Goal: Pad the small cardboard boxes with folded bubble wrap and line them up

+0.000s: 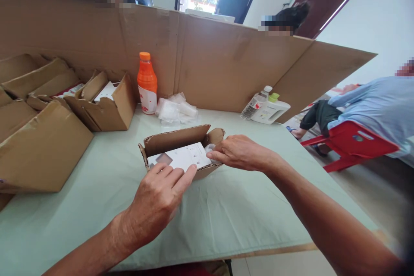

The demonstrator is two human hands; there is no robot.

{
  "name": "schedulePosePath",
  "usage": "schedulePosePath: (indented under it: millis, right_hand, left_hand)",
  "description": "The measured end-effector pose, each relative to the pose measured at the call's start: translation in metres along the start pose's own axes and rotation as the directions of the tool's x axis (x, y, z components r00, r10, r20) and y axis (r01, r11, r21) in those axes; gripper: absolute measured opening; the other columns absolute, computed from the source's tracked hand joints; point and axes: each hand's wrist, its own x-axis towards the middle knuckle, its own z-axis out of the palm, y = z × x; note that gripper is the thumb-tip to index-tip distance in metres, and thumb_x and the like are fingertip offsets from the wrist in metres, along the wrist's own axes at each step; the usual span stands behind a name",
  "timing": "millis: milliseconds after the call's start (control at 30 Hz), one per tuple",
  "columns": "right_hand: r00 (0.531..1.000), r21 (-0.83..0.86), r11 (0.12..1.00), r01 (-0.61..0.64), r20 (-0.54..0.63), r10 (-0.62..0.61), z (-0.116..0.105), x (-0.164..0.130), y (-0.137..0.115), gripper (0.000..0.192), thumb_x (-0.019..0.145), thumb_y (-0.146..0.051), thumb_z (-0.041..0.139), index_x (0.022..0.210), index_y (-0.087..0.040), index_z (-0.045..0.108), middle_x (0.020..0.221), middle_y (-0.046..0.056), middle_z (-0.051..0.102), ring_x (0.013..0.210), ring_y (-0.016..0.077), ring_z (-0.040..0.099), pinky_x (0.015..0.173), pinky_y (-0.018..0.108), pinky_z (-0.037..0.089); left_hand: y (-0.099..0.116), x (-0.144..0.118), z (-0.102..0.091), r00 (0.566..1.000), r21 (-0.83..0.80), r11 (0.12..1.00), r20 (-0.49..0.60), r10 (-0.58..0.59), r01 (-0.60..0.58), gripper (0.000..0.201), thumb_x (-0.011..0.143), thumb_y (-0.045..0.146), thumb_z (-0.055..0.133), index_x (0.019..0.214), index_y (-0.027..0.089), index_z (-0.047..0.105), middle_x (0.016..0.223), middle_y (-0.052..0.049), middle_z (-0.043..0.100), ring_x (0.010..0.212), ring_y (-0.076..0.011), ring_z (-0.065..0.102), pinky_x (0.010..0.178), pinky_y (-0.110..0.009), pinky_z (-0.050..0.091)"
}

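Observation:
A small open cardboard box [177, 138] stands on the table in front of me, its flaps up. Inside it lies a white printed carton [186, 155] with a greyish square on its face. Beside the carton, at the box's right end, is a clear plastic piece [210, 148], partly hidden. My left hand [161, 194] holds the near wall, fingers bent over the rim and touching the carton. At the right end, my right hand [241, 153] has its fingers curled against the box's edge, the thumb reaching inside by the clear plastic. Its fingertips are hidden.
Larger cardboard boxes [48, 151] crowd the left side. Behind stand an orange bottle [147, 82], clear plastic bags [176, 108], a water bottle [255, 103] and a white jug [273, 111]. A cardboard partition [220, 64] runs along the back. A person sits on a red chair [362, 142] at right.

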Motion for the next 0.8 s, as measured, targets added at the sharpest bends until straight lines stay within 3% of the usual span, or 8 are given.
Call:
schedulePosePath:
  millis: [100, 200, 300, 367, 467, 567, 667, 800]
  right_hand:
    - [0.999, 0.074, 0.996, 0.047, -0.029, -0.045, 0.005, -0.002, 0.007, 0.054, 0.104, -0.045, 0.037, 0.065, -0.017, 0.063, 0.061, 0.004, 0.060, 0.056, 0.0139, 0.051, 0.058, 0.029, 0.025]
    - [0.964, 0.246, 0.964, 0.096, -0.265, -0.029, 0.014, -0.020, 0.020, 0.052, 0.104, -0.046, 0.036, 0.075, -0.019, 0.070, 0.068, 0.003, 0.067, 0.062, 0.0155, 0.057, 0.062, 0.028, 0.035]
    - [0.795, 0.477, 0.874, 0.094, -0.564, 0.222, 0.044, -0.047, 0.039, 0.036, 0.099, -0.046, 0.048, 0.096, -0.022, 0.075, 0.091, 0.005, 0.076, 0.083, 0.0199, 0.067, 0.073, 0.031, 0.046]
    - [0.712, 0.608, 0.788, 0.098, -0.596, 0.371, 0.077, -0.060, 0.050, 0.030, 0.094, -0.046, 0.057, 0.104, -0.022, 0.074, 0.097, 0.006, 0.077, 0.087, 0.0209, 0.069, 0.078, 0.033, 0.051]
    - [0.786, 0.737, 0.664, 0.122, -0.480, 0.389, 0.131, -0.057, 0.045, 0.041, 0.087, -0.045, 0.064, 0.121, -0.021, 0.066, 0.108, 0.009, 0.075, 0.086, 0.0214, 0.070, 0.070, 0.034, 0.055]
    - [0.867, 0.773, 0.615, 0.155, -0.405, 0.291, 0.163, -0.030, 0.019, 0.055, 0.084, -0.046, 0.065, 0.131, -0.019, 0.057, 0.120, 0.013, 0.070, 0.091, 0.0229, 0.068, 0.071, 0.035, 0.056]
    - [0.876, 0.779, 0.615, 0.125, -0.377, 0.300, 0.164, 0.002, -0.002, 0.042, 0.089, -0.048, 0.056, 0.118, -0.016, 0.059, 0.107, 0.013, 0.071, 0.084, 0.0220, 0.065, 0.074, 0.037, 0.054]
    - [0.813, 0.789, 0.614, 0.027, -0.375, 0.446, 0.162, 0.003, 0.003, 0.030, 0.091, -0.039, 0.049, 0.106, -0.016, 0.059, 0.096, 0.011, 0.070, 0.079, 0.0212, 0.064, 0.070, 0.035, 0.052]
  left_hand:
    - [0.003, 0.000, 0.001, 1.000, -0.034, 0.999, 0.010, -0.028, 0.028, 0.047, 0.087, 0.001, 0.047, 0.133, 0.007, 0.053, 0.089, -0.008, 0.072, 0.075, -0.0229, 0.064, 0.069, -0.041, 0.054]
    - [0.006, -0.005, -0.003, 0.994, -0.104, 0.991, -0.059, -0.093, 0.087, 0.052, 0.086, 0.000, 0.053, 0.138, 0.011, 0.052, 0.111, -0.013, 0.070, 0.107, -0.0292, 0.064, 0.089, -0.047, 0.056]
    - [0.007, -0.025, -0.009, 0.932, -0.149, 0.962, -0.251, -0.260, 0.228, 0.066, 0.085, 0.001, 0.061, 0.146, 0.021, 0.047, 0.133, -0.013, 0.060, 0.131, -0.0317, 0.054, 0.107, -0.052, 0.049]
    - [0.008, -0.051, -0.007, 0.825, -0.182, 0.886, -0.324, -0.463, 0.426, 0.068, 0.087, 0.009, 0.064, 0.150, 0.027, 0.044, 0.136, -0.012, 0.057, 0.128, -0.0307, 0.056, 0.109, -0.053, 0.047]
    - [0.012, -0.101, 0.011, 0.638, -0.280, 0.652, -0.152, -0.755, 0.705, 0.064, 0.091, 0.027, 0.064, 0.151, 0.028, 0.041, 0.140, -0.014, 0.056, 0.121, -0.0317, 0.061, 0.104, -0.056, 0.051]
    - [0.015, -0.135, 0.038, 0.528, -0.343, 0.460, 0.133, -0.839, 0.819, 0.066, 0.090, 0.042, 0.063, 0.149, 0.025, 0.039, 0.138, -0.016, 0.058, 0.109, -0.0302, 0.068, 0.089, -0.048, 0.060]
    - [0.006, -0.125, 0.060, 0.488, -0.394, 0.372, 0.249, -0.837, 0.840, 0.060, 0.087, 0.044, 0.062, 0.139, 0.020, 0.044, 0.126, -0.015, 0.063, 0.102, -0.0278, 0.071, 0.088, -0.045, 0.060]
    - [-0.014, -0.066, 0.082, 0.539, -0.458, 0.381, 0.286, -0.792, 0.803, 0.052, 0.081, 0.039, 0.063, 0.126, 0.016, 0.052, 0.117, -0.013, 0.067, 0.102, -0.0272, 0.070, 0.092, -0.046, 0.057]
